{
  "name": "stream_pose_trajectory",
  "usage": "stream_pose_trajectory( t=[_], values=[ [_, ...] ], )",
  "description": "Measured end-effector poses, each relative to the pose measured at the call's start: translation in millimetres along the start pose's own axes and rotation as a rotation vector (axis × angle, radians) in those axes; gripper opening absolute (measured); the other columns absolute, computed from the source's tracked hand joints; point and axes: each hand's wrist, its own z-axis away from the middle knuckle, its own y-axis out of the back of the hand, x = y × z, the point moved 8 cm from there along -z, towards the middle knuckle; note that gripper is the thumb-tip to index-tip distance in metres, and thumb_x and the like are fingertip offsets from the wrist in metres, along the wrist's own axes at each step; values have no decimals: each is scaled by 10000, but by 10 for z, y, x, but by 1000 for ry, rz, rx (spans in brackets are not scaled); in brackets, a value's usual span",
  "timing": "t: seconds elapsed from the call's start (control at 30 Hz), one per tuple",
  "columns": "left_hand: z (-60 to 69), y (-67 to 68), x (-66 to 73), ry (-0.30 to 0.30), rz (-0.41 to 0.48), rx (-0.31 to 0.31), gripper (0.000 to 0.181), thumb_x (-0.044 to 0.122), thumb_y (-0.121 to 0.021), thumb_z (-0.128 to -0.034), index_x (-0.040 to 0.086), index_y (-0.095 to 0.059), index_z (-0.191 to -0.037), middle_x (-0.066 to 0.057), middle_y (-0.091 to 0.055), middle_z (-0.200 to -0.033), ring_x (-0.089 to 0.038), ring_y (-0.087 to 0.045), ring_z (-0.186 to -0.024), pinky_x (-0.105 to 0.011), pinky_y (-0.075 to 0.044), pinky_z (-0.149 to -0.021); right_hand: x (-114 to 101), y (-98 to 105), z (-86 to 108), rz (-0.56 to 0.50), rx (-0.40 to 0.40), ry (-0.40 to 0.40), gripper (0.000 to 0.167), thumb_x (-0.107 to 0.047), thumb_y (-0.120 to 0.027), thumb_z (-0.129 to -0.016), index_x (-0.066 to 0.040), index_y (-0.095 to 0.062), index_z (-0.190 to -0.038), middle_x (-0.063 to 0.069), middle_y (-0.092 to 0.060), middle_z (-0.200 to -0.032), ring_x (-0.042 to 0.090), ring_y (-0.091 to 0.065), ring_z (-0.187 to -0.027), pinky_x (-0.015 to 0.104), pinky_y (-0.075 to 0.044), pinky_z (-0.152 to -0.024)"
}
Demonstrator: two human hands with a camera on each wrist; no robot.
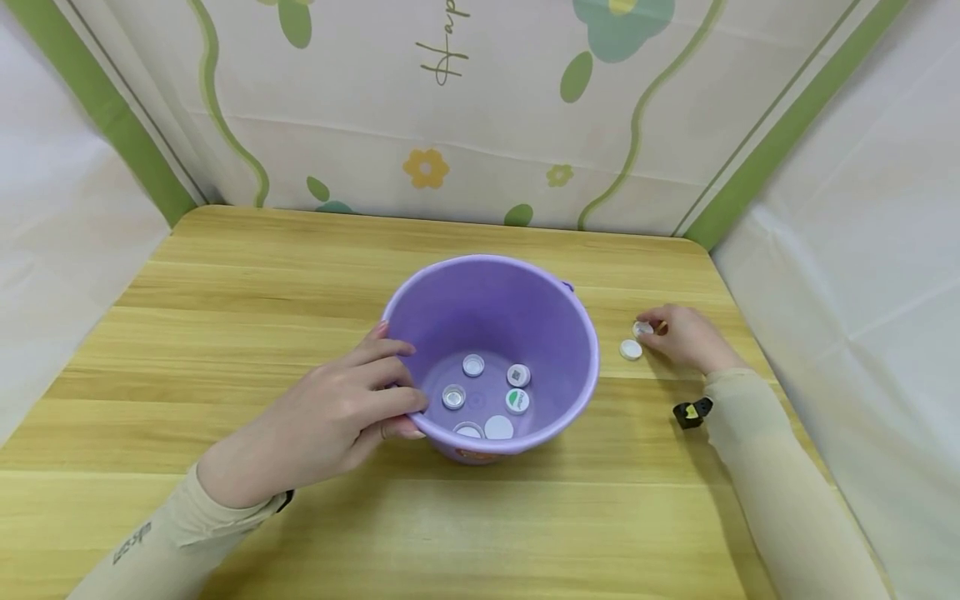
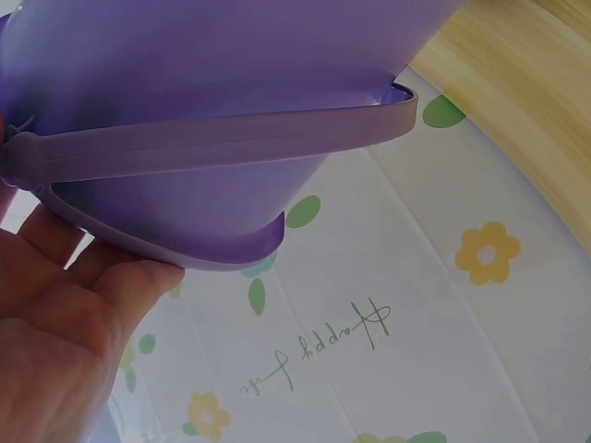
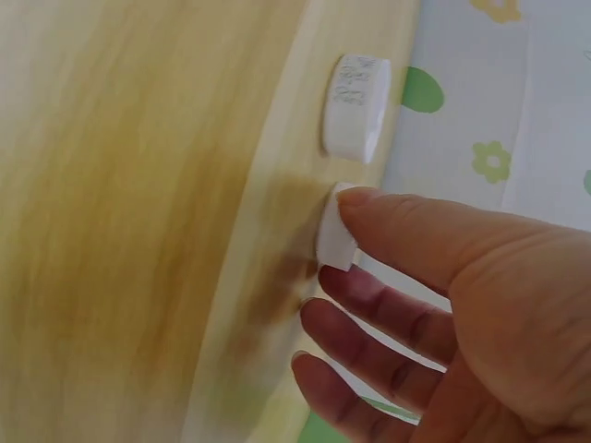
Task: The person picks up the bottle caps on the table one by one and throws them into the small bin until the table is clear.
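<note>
A purple bucket stands on the wooden table, with several white bottle caps on its floor. My left hand grips the bucket's left rim, its fingers over the edge inside and the thumb outside. In the left wrist view the bucket's handle hangs along its outer wall. To the right of the bucket, my right hand pinches a white cap between thumb and fingers, at the table surface. A second white cap lies close beside it, touched by no finger.
The wooden table ends at a white cloth wall printed with flowers and leaves. Plain white sheets hang at the left and right sides. A small black device is at the right wrist.
</note>
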Motion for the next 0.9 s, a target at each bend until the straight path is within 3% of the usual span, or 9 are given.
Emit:
stream_pose_trajectory(
  t=[0.33,0.63,0.9],
  values=[
    [-7,2,3,-7,6,12,414,404,-446,-1051,101,-707,-942,4,-640,-893,-320,-599,-1098,-582,-356,-1115,-31,24,-56,2,-41,-79,305,-183,-707,-937,52,-685,-1129,175,-682,-1010,339,-607,-950,538,-499,-874],
    [-3,22,5,-12,3,28,411,393,-446,-1053,98,-707,-935,8,-645,-896,-325,-602,-1091,-576,-351,-1120,-22,29,-202,16,-103,-159,229,-125,-807,-831,15,-722,-990,161,-694,-985,354,-605,-950,545,-492,-895],
    [-1,15,6,-5,23,19,385,378,-461,-1050,99,-700,-936,11,-636,-887,-323,-585,-1115,-594,-311,-1137,-20,52,-217,30,-134,-208,187,-120,-812,-830,-1,-720,-940,157,-682,-971,335,-584,-905,516,-502,-852]
  ],
)
